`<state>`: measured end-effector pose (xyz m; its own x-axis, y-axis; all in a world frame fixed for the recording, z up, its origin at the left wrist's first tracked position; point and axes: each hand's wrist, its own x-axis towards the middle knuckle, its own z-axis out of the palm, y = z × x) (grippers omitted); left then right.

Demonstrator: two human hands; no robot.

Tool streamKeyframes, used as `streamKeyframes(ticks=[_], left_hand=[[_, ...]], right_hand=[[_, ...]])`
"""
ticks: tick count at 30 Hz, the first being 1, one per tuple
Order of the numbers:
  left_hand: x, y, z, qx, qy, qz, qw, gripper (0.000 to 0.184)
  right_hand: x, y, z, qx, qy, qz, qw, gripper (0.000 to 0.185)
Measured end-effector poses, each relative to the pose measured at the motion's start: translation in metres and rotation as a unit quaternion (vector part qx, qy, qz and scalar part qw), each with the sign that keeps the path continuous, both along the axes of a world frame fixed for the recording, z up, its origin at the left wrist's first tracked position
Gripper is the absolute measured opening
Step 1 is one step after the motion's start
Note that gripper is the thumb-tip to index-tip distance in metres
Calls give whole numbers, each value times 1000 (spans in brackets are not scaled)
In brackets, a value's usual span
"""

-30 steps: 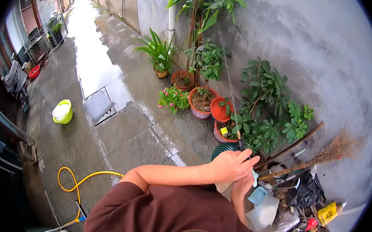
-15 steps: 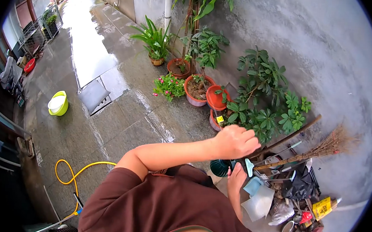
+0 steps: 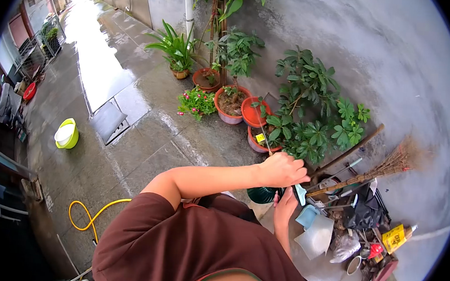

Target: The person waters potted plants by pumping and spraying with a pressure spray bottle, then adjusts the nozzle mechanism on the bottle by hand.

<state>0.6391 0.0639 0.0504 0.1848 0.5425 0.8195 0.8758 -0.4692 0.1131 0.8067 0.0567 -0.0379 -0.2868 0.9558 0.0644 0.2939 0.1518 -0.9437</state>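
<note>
My left hand (image 3: 284, 171) reaches across from the left, its fingers curled into a fist. A thin spray nozzle (image 3: 270, 151) sticks out past its knuckles toward the potted plants, with a fine line of water beyond it. Just below, my right hand (image 3: 284, 206) is closed around something dark, mostly hidden. A dark green ribbed container (image 3: 263, 194) is beside both hands, partly covered by my forearm. Nearest the nozzle are an orange pot (image 3: 261, 143) with a yellow tag, a red dish (image 3: 254, 113) and a leafy shrub (image 3: 311, 107).
More potted plants (image 3: 229, 105) line the grey wall (image 3: 387, 58). A twig broom (image 3: 374, 172), a blue dustpan (image 3: 308, 217) and a black bag (image 3: 361, 210) crowd the right. Leftward are a yellow-green basin (image 3: 74, 136) and a yellow hose (image 3: 94, 216) on wet paving.
The view has shifted, so the plants and basin appear farther left. My left hand has risen from my right hand, and its fingers are now curled more tightly.
</note>
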Motion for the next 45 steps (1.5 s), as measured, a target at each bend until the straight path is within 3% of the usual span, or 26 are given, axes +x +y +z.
streamKeyframes(ticks=[3, 6, 10, 14, 17, 20, 22, 25, 28, 30, 35, 37, 40, 43, 45], left_hand=[[-3, -9, 64, 63, -22, 10, 998, 35], [-2, -11, 61, 75, -80, 9, 994, 34], [3, -3, -14, 8, -60, 34, 998, 33], [-2, -1, -28, -68, -11, 46, 997, 36], [-6, 4, -5, -44, 35, 19, 998, 37], [-9, -2, 59, 41, -2, 57, 998, 39], [-10, -5, 71, 69, -16, 58, 996, 39], [-2, -9, 57, 64, -46, 57, 995, 37], [2, -2, -10, -4, -47, 45, 998, 36], [3, -5, -22, -29, -35, 56, 997, 36], [-6, 3, -11, -49, 26, 26, 998, 39], [-9, 6, 29, 25, 12, 50, 998, 40], [-15, -6, 69, 45, 15, 54, 997, 38], [-10, -7, 52, 64, -38, 69, 995, 37], [-5, -4, 15, 20, -52, 66, 996, 35]], right_hand=[[-1, -2, 0, 5, -12, 9, 1000, 53], [-6, -3, 11, 14, 2, 6, 1000, 53], [-8, 4, 28, 24, -5, 15, 1000, 53], [-8, 2, 28, 13, -17, 29, 999, 54], [-7, 6, 14, -27, 2, 11, 1000, 54], [-5, 6, 3, -13, -12, 9, 1000, 53], [-4, 3, 0, -10, -6, 11, 1000, 53], [-10, -2, 18, 6, 4, -10, 1000, 54], [-7, 5, 35, 45, -35, 10, 998, 55], [-5, 7, 33, 56, -57, 15, 997, 55], [-5, 4, 21, 7, -72, -8, 997, 56], [-5, 7, 9, 22, -78, -9, 997, 54], [-2, 1, 5, 24, -96, 7, 995, 50], [-5, 0, 17, 50, -87, 19, 995, 49], [-7, -1, 42, 50, -99, 5, 994, 50]])
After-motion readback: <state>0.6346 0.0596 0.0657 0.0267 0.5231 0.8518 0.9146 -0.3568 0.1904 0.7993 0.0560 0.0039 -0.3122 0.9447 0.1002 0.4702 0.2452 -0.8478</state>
